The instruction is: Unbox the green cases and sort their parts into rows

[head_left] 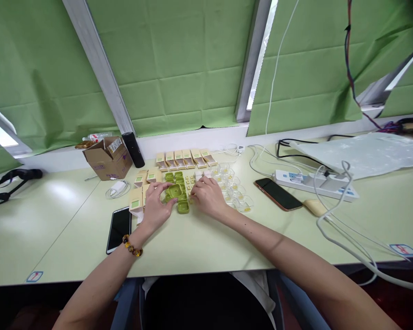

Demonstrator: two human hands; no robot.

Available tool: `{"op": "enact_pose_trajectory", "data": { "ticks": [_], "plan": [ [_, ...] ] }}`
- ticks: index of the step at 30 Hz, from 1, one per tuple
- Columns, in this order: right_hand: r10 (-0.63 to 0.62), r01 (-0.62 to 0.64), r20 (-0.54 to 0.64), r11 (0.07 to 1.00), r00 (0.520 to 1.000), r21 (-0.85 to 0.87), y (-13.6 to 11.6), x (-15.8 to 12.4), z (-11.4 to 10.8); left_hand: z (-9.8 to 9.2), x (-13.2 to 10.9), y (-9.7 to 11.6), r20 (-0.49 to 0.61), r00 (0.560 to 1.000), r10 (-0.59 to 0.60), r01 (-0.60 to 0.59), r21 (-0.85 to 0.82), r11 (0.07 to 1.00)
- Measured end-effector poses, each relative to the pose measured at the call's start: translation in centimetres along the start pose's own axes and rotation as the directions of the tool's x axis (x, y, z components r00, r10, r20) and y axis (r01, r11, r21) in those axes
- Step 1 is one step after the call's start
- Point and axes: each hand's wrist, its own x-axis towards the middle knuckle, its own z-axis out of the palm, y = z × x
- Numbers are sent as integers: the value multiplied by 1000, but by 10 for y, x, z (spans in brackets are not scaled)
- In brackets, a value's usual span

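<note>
Between the thumb and fingers of my left hand (155, 205) is a green square tray (175, 190), raised a little over more small green trays (183, 208) on the table. My right hand (208, 196) is closed, its fingertips pressed together beside several tiny yellowish pieces (188, 180). Whatever those fingertips hold is too small or hidden to make out. Just right of that hand stand rows of clear plastic cups (234, 186) with yellow bits inside. A white object (202, 173) lies behind my right fingers.
Small cream cartons (183, 159) line the back, with more cartons (136, 200) on the left. Phones (119, 229) (278, 194) flank the work area. A power strip (315, 184) with loose white cables is at right; a cardboard box (108, 158) and black cylinder (133, 150) are back left.
</note>
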Motion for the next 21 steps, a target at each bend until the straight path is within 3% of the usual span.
{"op": "enact_pose_trajectory", "data": {
  "ticks": [6, 9, 11, 13, 16, 19, 21],
  "plan": [
    [-84, 106, -238, 991, 968, 80, 12, -23, -23, -2, -2, 5, -61, 995, 82, -83, -15, 996],
    [-211, 260, -320, 959, 924, 117, 6, -42, -19, -5, 2, 2, -23, 999, -41, 35, -210, 977],
    [-272, 337, -342, 930, 900, 146, -1, -52, -15, -7, 6, -3, 104, 979, -176, 204, -465, 862],
    [-322, 394, -344, 905, 882, 161, -9, -56, -13, -8, 10, -6, 263, 935, -238, 354, -654, 669],
    [-385, 453, -336, 879, 860, 152, -17, -58, -13, -10, 14, -7, 351, 898, -264, 439, -736, 516],
    [-408, 470, -321, 870, 855, 146, -16, -57, -13, -12, 16, -7, 369, 884, -288, 468, -710, 526],
    [-403, 464, -312, 873, 860, 150, -14, -57, -13, -15, 18, -10, 367, 884, -290, 465, -622, 630]
  ]
}}
